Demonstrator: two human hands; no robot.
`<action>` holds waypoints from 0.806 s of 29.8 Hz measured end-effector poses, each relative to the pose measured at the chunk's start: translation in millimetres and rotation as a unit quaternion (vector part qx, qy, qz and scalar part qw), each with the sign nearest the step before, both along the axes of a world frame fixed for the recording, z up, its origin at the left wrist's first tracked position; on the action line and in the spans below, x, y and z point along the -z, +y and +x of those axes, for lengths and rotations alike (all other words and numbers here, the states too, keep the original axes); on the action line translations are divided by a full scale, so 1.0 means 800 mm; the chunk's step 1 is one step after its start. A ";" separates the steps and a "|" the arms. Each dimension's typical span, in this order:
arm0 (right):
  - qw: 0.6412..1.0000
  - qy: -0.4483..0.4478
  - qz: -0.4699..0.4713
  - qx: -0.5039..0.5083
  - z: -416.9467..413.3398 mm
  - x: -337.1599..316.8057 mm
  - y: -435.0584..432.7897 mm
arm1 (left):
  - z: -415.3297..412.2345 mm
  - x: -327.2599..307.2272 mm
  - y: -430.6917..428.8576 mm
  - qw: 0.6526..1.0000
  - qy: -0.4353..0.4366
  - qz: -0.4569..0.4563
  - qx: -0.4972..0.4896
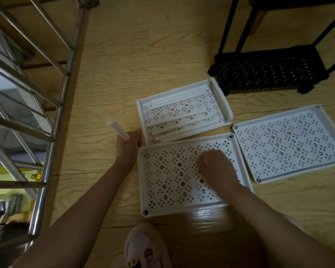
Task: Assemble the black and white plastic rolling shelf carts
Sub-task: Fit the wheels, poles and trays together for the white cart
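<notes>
Wooden floor (124, 64) under white perforated tray (141, 176), white tube (117, 128) in left hand (128, 146)

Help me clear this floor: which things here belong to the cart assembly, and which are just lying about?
Job in hand: near tray; tray holding loose tubes; right tray; white tube gripped by the left hand; black cart.

Lying about: metal railing; pink shoe.

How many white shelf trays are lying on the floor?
3: the near tray under the right hand, the right tray beside it, and the far tray holding loose poles.
</notes>
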State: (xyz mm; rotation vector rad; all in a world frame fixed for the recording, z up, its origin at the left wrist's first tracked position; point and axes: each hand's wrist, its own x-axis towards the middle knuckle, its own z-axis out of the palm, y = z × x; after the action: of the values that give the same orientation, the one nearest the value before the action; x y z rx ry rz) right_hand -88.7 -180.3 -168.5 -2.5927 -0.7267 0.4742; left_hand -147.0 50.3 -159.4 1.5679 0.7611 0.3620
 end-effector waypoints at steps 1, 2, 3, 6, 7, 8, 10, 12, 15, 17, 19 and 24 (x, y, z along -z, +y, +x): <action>0.999 -0.012 0.040 0.024 0.017 -0.006 0.006 | -0.001 0.001 0.000 1.000 0.003 0.004 -0.006; 0.997 -0.021 0.068 0.036 0.038 -0.010 0.010 | 0.000 0.001 -0.001 1.000 0.005 0.007 -0.015; 0.995 -0.022 0.090 0.040 0.060 -0.010 0.016 | 0.001 0.001 -0.003 1.000 0.006 0.014 -0.026; 0.990 0.053 0.123 0.040 0.115 -0.006 0.037 | 0.006 -0.001 -0.012 0.996 0.007 0.049 -0.074; 0.990 0.083 0.113 0.036 0.130 0.001 0.044 | 0.007 -0.002 -0.015 0.994 0.009 0.052 -0.096; 0.990 0.105 0.091 0.032 0.143 0.013 0.049 | 0.007 -0.003 -0.020 0.992 0.011 0.051 -0.117; 0.991 0.131 0.001 0.017 0.158 0.034 0.057 | 0.007 -0.005 -0.027 0.988 0.004 0.046 -0.144; 0.986 0.109 -0.125 -0.005 0.162 0.050 0.061 | 0.006 -0.005 -0.029 0.989 -0.007 0.047 -0.141; 0.973 0.053 -0.221 -0.025 0.162 0.048 0.065 | 0.005 -0.006 -0.029 0.989 -0.004 0.038 -0.143; 0.971 0.070 -0.227 -0.033 0.165 0.043 0.066 | 0.005 -0.004 -0.029 0.990 -0.004 0.023 -0.141; 0.971 0.089 -0.216 -0.059 0.168 0.045 0.062 | 0.004 -0.005 -0.031 0.990 -0.001 0.017 -0.140; 0.963 0.156 -0.191 -0.105 0.172 0.042 0.051 | 0.003 -0.011 -0.038 0.990 0.006 0.028 -0.141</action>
State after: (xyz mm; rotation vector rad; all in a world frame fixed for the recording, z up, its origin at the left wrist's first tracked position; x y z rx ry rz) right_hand 48.9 -139.7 -202.3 -2.6938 -0.8714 1.1624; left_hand -144.4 19.8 -150.4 1.5167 0.9929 0.5850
